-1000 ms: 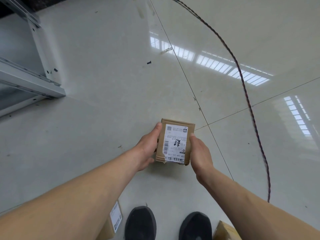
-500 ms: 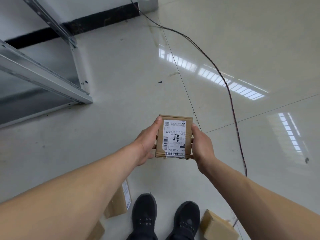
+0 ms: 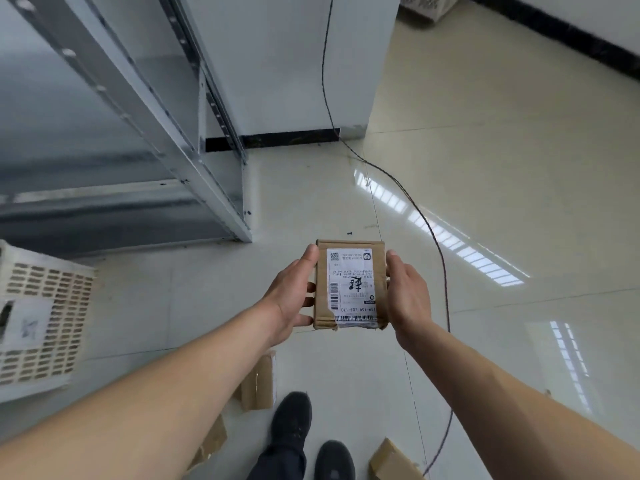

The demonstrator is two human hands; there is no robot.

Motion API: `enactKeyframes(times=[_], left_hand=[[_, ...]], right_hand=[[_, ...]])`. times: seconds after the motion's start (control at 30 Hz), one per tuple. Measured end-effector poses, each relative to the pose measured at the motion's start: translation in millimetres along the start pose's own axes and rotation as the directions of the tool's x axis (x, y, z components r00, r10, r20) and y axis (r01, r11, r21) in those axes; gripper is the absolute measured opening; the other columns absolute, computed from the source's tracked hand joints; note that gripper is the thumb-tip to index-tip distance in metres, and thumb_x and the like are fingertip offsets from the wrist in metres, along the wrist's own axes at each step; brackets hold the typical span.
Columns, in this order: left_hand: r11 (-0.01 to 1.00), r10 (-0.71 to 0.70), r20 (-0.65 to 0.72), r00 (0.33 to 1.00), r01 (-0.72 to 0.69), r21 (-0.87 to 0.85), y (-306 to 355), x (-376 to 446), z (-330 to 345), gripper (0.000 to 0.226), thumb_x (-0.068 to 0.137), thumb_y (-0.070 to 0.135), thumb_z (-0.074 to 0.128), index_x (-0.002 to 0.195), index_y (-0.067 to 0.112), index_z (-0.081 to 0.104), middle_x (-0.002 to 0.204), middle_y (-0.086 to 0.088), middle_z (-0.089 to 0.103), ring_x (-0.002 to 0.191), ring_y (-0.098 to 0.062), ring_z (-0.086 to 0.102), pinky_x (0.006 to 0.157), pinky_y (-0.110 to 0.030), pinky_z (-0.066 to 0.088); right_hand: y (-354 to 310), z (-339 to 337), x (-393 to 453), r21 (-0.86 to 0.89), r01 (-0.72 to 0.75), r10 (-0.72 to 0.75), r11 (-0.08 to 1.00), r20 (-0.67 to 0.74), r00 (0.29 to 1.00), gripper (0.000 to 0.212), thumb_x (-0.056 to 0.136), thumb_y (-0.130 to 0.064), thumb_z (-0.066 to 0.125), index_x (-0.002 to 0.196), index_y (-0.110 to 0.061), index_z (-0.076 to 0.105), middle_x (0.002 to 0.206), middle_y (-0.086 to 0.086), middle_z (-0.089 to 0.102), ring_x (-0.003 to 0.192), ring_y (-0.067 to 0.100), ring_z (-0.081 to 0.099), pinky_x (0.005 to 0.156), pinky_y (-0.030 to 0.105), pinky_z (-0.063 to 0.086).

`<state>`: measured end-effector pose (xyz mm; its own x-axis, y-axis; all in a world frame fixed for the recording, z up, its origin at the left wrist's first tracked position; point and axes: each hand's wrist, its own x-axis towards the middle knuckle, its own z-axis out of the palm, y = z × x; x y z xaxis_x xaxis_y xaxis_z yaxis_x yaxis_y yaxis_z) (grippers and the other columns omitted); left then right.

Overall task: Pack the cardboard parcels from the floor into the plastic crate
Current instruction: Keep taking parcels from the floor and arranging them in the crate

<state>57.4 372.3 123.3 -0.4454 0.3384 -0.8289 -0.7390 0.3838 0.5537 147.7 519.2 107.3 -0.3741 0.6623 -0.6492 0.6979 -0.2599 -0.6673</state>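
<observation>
I hold a small cardboard parcel with a white shipping label in front of me, above the floor. My left hand grips its left side, thumb on top and fingers curled under. My right hand grips its right side. A white perforated plastic crate stands on the floor at the far left, partly cut off by the frame edge. More cardboard parcels lie on the floor near my feet: one under my left forearm, one lower left, one at the bottom right.
A grey metal shelving rack fills the upper left, its post reaching the floor ahead of me. A dark cable runs across the glossy tile floor on the right. My black shoes are at the bottom. Another white crate sits far back.
The view has tilted up and swung left, bringing the rack, wall and white crate into sight. Both hands keep their hold on the parcel, which has risen with them.
</observation>
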Motion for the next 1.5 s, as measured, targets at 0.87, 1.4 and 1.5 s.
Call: enactKeyframes(times=[0.87,1.4,1.5], left_hand=[[0.891,0.212,-0.282,0.936,-0.303,-0.337,-38,-294,-170,0.042,0.096,0.07,0.029,0.093,0.04,0.058,0.112,0.002,0.059,0.126,-0.034,0.05,0.101,-0.062,0.045],[0.86,0.223,-0.34,0.913,-0.349,-0.373,-141,-417,-402,0.044,0.094,0.073,0.031,0.1,0.041,0.06,0.121,0.002,0.058,0.127,-0.03,0.051,0.099,-0.056,0.048],[0.867,0.202,-0.358,0.911,-0.336,-0.368,-154,-426,-441,0.049,0.092,0.075,0.03,0.114,0.041,0.059,0.129,0.001,0.058,0.126,-0.03,0.052,0.103,-0.06,0.043]], right_hand=[[-81,99,-271,-0.098,0.37,-0.291,0.924,0.45,0.844,0.082,0.063,-0.086,0.041,0.095,-0.015,0.066,0.099,0.012,0.071,0.097,0.035,0.069,0.094,0.062,0.054],[-30,283,-477,-0.12,0.453,-0.331,0.884,0.523,0.785,0.082,0.066,-0.089,0.04,0.098,-0.019,0.07,0.103,0.01,0.073,0.1,0.03,0.069,0.095,0.062,0.053],[-28,314,-508,-0.117,0.458,-0.326,0.881,0.55,0.768,0.077,0.065,-0.087,0.039,0.098,-0.024,0.07,0.103,0.007,0.074,0.1,0.028,0.069,0.096,0.062,0.053]])
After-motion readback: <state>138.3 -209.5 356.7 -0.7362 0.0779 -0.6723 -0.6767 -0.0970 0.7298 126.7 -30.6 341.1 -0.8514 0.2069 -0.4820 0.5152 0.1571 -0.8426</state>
